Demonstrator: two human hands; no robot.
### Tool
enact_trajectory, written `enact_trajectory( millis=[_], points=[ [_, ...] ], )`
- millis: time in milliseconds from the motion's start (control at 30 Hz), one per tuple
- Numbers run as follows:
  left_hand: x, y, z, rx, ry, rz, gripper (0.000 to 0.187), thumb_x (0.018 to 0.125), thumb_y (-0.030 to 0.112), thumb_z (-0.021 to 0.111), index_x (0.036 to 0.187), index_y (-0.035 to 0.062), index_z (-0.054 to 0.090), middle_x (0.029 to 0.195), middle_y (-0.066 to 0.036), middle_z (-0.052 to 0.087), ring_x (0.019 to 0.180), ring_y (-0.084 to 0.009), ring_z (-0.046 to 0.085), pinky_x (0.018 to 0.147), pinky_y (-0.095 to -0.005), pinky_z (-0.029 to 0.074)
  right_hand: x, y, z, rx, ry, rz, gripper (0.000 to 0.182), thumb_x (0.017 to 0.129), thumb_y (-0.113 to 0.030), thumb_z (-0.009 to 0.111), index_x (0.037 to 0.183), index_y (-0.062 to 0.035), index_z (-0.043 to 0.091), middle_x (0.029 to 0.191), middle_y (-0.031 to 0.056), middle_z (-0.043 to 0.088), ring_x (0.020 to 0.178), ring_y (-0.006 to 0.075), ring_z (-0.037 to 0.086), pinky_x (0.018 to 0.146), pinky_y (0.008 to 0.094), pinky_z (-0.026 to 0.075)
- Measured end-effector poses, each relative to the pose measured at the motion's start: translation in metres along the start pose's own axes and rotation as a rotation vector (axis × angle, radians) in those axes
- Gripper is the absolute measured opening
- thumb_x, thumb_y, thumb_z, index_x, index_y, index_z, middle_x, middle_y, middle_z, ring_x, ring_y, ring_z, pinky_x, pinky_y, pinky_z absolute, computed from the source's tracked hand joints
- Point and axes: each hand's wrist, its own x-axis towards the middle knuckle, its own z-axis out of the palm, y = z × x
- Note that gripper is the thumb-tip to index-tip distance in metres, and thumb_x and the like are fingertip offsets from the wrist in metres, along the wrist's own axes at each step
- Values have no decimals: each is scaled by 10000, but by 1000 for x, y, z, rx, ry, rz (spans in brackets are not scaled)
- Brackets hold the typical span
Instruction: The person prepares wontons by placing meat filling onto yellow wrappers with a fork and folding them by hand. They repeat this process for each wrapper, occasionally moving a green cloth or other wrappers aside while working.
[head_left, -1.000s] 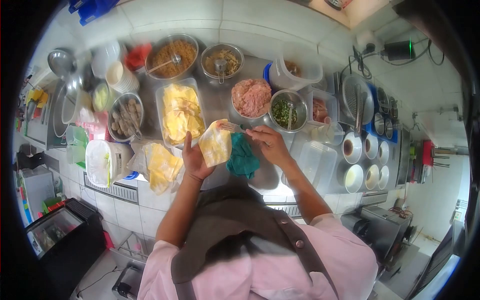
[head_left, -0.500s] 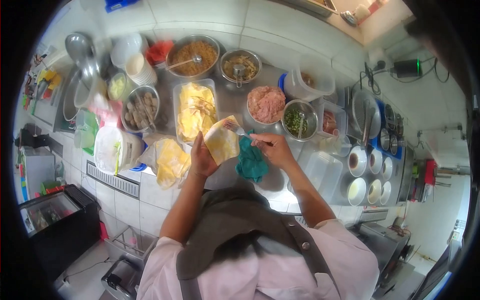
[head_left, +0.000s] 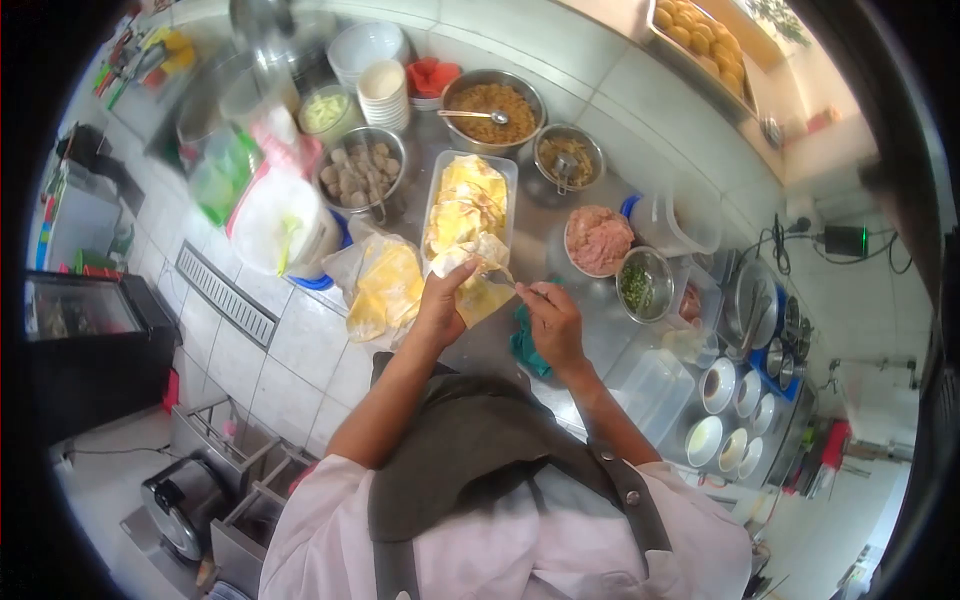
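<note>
My left hand (head_left: 441,305) grips a pale yellow wrapper (head_left: 484,296), whose upper part is folded over. My right hand (head_left: 551,322) is closed on the handle of a fork (head_left: 500,277); its tines are hidden at the wrapper. Just beyond the hands, a clear container (head_left: 433,196) holds a stack of yellow wrappers (head_left: 468,200). More yellow wrappers (head_left: 386,290) lie in a plastic bag to the left. Right of the hands is a bowl of pink minced meat (head_left: 598,240), and a teal cloth (head_left: 527,345) lies partly behind my right hand.
A bowl of chopped greens (head_left: 640,285) with a spoon stands right of the meat. Farther back are a bowl of brown crumbly food (head_left: 497,108) and a smaller metal bowl (head_left: 568,158). A bowl of balls (head_left: 362,172) stands left. Several white bowls (head_left: 704,440) stand right.
The wrapper, flat and open before, is now partly folded over in my left hand. The fork has moved to it and its tines no longer show. The view has turned and shifted.
</note>
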Motion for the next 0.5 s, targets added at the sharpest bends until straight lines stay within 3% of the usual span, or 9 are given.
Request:
enact_trajectory(
  millis=[67, 400, 500],
  points=[
    [-5, 8, 1, 72, 58, 56, 462, 862, 87, 708, 1280, 20, 522, 1165, -97, 638, 1047, -214, 637, 894, -384, 542, 0, -6, 8, -24, 2, -4, 308, 823, 68, 626, 1098, -39, 713, 955, 118, 632, 856, 278, 633, 742, 341, 515],
    [-36, 43, -65, 193, 247, 273, 338, 886, 27, 673, 1200, -16, 556, 1085, -96, 651, 960, -215, 661, 823, -387, 577, 0, -30, 31, 174, -192, 103, 255, 836, 29, 633, 1078, -35, 684, 937, 117, 645, 770, 278, 638, 678, 355, 503],
    [-52, 58, -80, 170, 237, 294, 322, 873, 26, 682, 1180, 0, 587, 1072, -97, 667, 961, -199, 656, 841, -361, 547, 1, -38, 38, 185, -283, 237, 135, 863, -56, 648, 991, -22, 673, 910, 158, 649, 709, 306, 618, 627, 364, 481]
  ],
)
